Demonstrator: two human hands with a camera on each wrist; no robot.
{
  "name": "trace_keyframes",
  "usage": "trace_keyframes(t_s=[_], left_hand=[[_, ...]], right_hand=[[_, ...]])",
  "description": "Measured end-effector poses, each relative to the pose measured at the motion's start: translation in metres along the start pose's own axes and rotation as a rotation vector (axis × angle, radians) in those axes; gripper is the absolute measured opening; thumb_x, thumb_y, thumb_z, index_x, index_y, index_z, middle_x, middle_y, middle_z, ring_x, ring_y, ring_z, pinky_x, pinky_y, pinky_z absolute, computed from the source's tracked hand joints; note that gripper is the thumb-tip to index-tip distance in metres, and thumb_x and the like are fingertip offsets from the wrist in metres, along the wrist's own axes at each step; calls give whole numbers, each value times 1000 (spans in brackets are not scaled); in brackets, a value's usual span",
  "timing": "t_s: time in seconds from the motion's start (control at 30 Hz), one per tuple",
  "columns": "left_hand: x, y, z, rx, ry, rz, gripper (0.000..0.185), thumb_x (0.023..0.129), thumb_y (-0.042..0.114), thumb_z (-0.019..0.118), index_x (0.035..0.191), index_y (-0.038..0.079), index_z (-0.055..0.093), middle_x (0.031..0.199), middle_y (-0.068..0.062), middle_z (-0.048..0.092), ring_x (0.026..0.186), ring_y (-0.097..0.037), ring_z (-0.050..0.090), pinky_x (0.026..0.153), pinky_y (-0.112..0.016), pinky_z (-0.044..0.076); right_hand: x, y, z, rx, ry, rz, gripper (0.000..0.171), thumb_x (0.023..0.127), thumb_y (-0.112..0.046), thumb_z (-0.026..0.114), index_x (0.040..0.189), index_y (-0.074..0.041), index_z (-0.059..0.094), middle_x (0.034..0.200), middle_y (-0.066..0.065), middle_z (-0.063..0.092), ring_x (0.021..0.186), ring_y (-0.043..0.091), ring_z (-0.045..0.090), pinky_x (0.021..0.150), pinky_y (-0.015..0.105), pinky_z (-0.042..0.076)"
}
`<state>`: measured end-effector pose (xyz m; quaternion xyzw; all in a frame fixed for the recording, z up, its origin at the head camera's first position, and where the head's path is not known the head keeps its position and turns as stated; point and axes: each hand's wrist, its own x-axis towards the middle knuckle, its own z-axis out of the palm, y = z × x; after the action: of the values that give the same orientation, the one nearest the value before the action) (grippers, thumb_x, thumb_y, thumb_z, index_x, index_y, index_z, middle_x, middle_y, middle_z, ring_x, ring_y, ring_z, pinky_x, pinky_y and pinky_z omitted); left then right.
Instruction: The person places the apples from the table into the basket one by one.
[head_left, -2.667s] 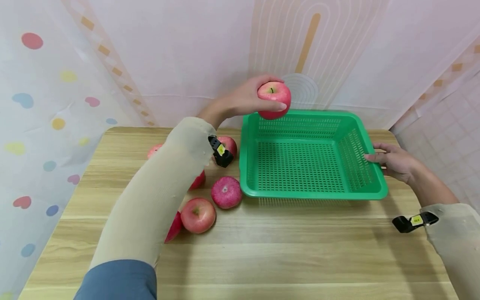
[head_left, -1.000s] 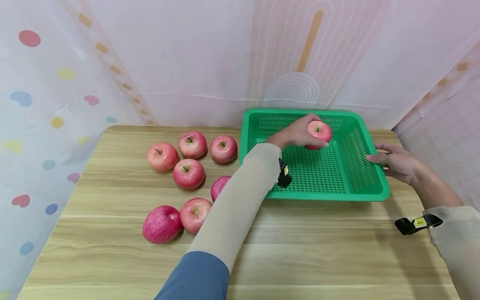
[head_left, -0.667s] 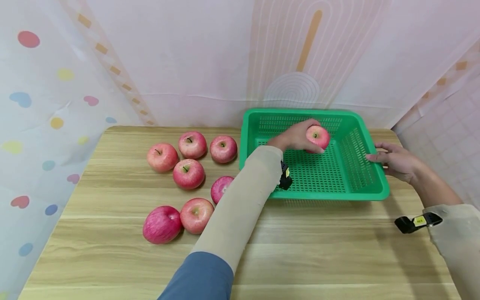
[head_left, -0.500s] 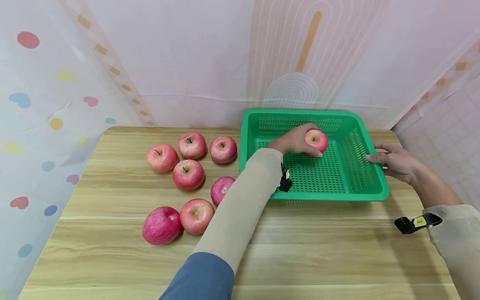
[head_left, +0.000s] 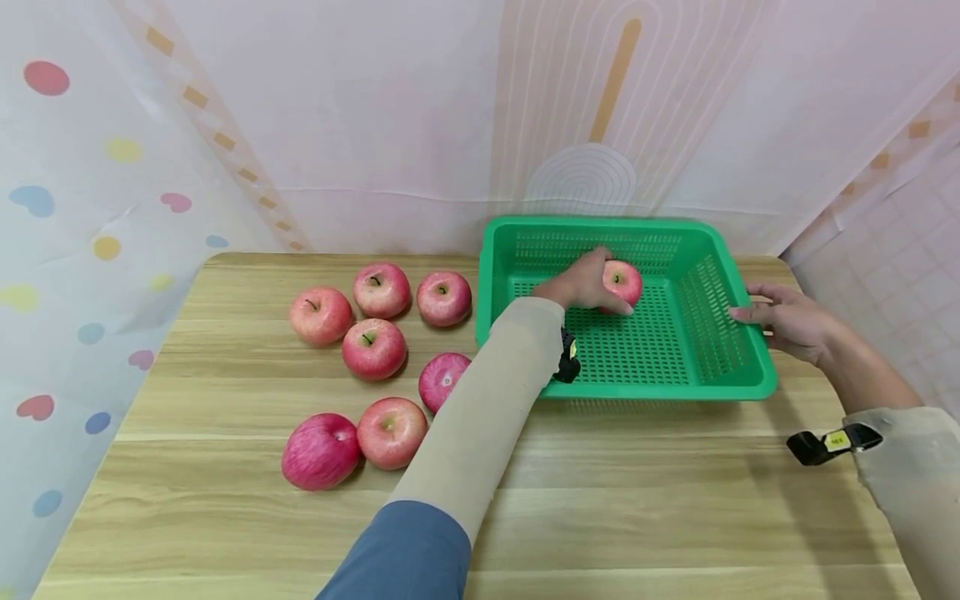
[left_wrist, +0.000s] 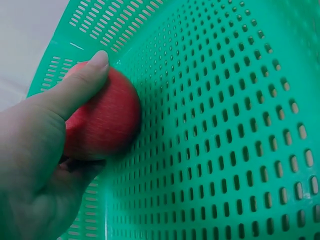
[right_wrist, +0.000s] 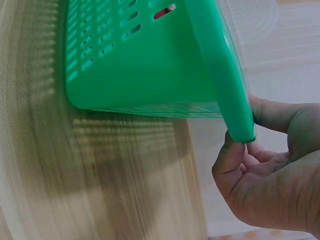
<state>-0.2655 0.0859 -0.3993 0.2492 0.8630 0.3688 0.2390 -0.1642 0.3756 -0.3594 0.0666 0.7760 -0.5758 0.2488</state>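
Seven loose apples lie on the table (head_left: 645, 500) left of the basket (head_left: 738, 379): three in a back row (head_left: 382, 290), one (head_left: 373, 348) just in front of them, one (head_left: 442, 379) partly hidden behind the left sleeve (head_left: 480, 417), and two (head_left: 352, 442) side by side nearer the front edge. The left forearm crosses the basket's near-left corner, and a small black clip (head_left: 566, 358) on that sleeve sits over the rim there. A second black clip (head_left: 825, 443) shows at the right sleeve. A pale patterned curtain (head_left: 375, 108) hangs behind the table.

The basket holds a single apple (head_left: 622, 282), low in the far middle part and at or just above the perforated floor; whether it touches the floor cannot be told. The left hand (head_left: 581, 283) grasps this apple, thumb (left_wrist: 80, 85) laid over its top and the other fingers curled under it. The right hand (head_left: 783, 321) holds the basket's right rim (right_wrist: 235, 107), thumb on top and fingers bent under the edge.

Against the earlier frames, the held apple has come from above the basket's far-left rim down inside, and over the last second has slid from nearer the right wall leftward toward the middle. The right hand and the loose apples lie as before
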Motion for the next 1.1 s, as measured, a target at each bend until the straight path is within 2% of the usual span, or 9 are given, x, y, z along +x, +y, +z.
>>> trace_keyframes(t_s=[0.17, 0.27, 0.5, 0.6, 0.7, 0.87, 1.1], left_hand=[[0, 3, 0, 59, -1, -1, 89, 86, 39, 82, 154, 9, 34, 144, -9, 45, 127, -20, 45, 95, -29, 47], [0, 4, -1, 75, -5, -16, 90, 87, 42, 80, 157, 11, 32, 148, -8, 43, 130, -20, 42, 98, -30, 46], [-3, 5, 0, 16, 31, -46, 92, 86, 39, 82, 151, 1, 29, 141, -12, 47, 124, -22, 50, 99, -29, 46], [-3, 5, 1, 6, 50, -60, 93, 85, 38, 83, 150, 1, 28, 140, -12, 48, 123, -22, 50, 99, -30, 47], [-3, 5, 3, 15, 64, -89, 98, 85, 41, 83, 153, 2, 25, 142, -12, 47, 125, -22, 49, 100, -31, 47], [-1, 7, 4, 86, 80, -115, 100, 85, 46, 81, 155, 4, 24, 143, -10, 48, 127, -22, 50, 102, -32, 47], [-5, 13, 2, 106, 50, -186, 110, 87, 51, 77, 161, 6, 10, 156, -9, 39, 140, -22, 43, 108, -34, 44]], right_hand=[[0, 0, -2, 14, 7, 2, 20, 106, -6, 51, 124, -9, 42, 95, -6, 65, 85, 9, 66, 73, 29, 59], [0, 0, -2, 6, 7, 5, 21, 107, -6, 50, 125, -9, 41, 95, -7, 65, 85, 8, 66, 73, 29, 59], [-1, -2, -2, -14, 8, 4, 21, 107, -6, 49, 126, -9, 41, 95, -8, 65, 86, 7, 66, 73, 28, 59], [-1, -3, -2, -23, 8, 7, 22, 107, -7, 49, 127, -9, 40, 96, -9, 65, 86, 7, 65, 74, 28, 59], [0, -2, -1, -26, 4, 7, 23, 107, -7, 49, 128, -8, 40, 96, -9, 65, 86, 7, 66, 74, 28, 59], [1, -2, 0, -32, 2, 0, 24, 107, -7, 49, 129, -9, 40, 97, -9, 65, 87, 7, 66, 75, 28, 59], [1, -2, 0, -42, -1, -7, 26, 107, -8, 49, 131, -7, 38, 98, -10, 65, 88, 6, 66, 76, 28, 58]])
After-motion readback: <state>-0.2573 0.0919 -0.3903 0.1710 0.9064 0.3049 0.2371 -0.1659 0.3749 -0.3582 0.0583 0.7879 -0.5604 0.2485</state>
